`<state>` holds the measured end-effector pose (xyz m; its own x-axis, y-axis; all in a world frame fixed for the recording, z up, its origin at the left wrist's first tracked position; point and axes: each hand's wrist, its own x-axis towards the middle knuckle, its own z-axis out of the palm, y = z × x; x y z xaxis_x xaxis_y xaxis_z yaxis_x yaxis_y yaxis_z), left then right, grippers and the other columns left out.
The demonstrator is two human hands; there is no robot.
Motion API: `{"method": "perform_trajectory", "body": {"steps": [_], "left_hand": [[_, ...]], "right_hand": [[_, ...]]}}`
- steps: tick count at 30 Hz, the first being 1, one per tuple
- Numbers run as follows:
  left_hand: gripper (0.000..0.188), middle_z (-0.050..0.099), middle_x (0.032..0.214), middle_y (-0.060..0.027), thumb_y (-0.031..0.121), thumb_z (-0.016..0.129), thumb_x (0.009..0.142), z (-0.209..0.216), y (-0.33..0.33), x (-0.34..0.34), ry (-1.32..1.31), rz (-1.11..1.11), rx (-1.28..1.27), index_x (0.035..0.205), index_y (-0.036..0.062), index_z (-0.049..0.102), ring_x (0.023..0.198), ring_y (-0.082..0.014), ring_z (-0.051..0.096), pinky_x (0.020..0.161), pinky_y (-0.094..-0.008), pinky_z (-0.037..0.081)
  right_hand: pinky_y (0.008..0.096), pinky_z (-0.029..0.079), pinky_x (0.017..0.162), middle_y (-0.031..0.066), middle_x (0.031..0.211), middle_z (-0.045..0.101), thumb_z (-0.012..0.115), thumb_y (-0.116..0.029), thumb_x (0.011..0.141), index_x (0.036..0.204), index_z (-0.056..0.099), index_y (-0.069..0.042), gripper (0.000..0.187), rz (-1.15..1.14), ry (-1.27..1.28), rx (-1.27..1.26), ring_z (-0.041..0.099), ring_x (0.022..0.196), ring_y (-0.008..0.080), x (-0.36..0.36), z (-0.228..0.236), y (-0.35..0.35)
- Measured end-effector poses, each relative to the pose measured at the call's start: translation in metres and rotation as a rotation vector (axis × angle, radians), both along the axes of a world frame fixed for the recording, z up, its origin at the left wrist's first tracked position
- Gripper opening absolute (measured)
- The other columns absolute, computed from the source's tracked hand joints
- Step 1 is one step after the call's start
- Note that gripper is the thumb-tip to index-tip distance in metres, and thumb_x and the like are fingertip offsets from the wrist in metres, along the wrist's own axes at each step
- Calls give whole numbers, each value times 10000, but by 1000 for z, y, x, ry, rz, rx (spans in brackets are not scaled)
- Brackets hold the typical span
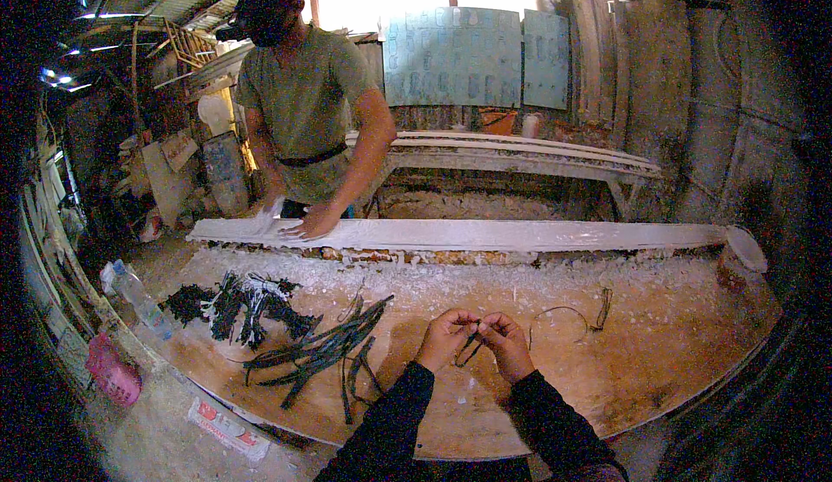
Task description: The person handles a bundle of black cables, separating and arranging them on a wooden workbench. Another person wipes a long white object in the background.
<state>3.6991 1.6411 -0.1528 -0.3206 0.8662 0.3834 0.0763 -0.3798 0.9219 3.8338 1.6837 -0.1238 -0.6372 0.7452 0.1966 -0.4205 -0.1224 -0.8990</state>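
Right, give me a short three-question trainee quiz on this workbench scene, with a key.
1. True or false: both of the wearer's hands pinch the same thin dark strip.
2. Where does the pile of dark strips lie relative to the left hand? A) to its left B) to its right C) under it
3. What does the other person's hand rest on?

Key
1. True: the left hand and right hand meet on it, above the wooden table.
2. A
3. The long white moulded piece across the far side of the table.
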Motion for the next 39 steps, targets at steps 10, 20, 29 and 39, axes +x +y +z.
{"method": "perform_trajectory", "body": {"steps": [10, 20, 29, 39], "left_hand": [[122, 577, 827, -20, 67, 583, 773, -1, 5, -6, 3, -70, 38, 881, 20, 551, 765, -103, 547, 711, -235, 449], [126, 575, 796, -28, 78, 569, 785, 5, -2, -7, -118, -180, -83, 893, 17, 546, 646, -93, 548, 598, -229, 476], [116, 573, 800, 2, 104, 560, 795, 10, -7, -6, -136, -188, -120, 900, 53, 556, 686, -90, 550, 586, -224, 481], [105, 581, 776, 3, 107, 566, 788, 13, -8, -12, 38, -138, -98, 881, 58, 574, 690, -85, 553, 574, -223, 475]], "right_hand": [[282, 442, 716, 14, 869, 551, 538, -102, 797, 931, 500, -88, 140, 43, -1, -9, 541, 796, 139, -1, 7, -6], [293, 453, 707, 79, 892, 570, 539, -83, 785, 850, 521, -52, 74, 133, 54, -53, 550, 800, 183, 0, 15, -9], [282, 461, 677, 28, 879, 559, 576, -121, 784, 920, 503, -85, 158, 128, -52, 17, 538, 814, 139, -1, 9, 0], [294, 472, 667, 130, 945, 595, 568, -75, 747, 902, 557, 11, 178, 237, 55, 5, 582, 734, 200, 6, 21, -10]]}}
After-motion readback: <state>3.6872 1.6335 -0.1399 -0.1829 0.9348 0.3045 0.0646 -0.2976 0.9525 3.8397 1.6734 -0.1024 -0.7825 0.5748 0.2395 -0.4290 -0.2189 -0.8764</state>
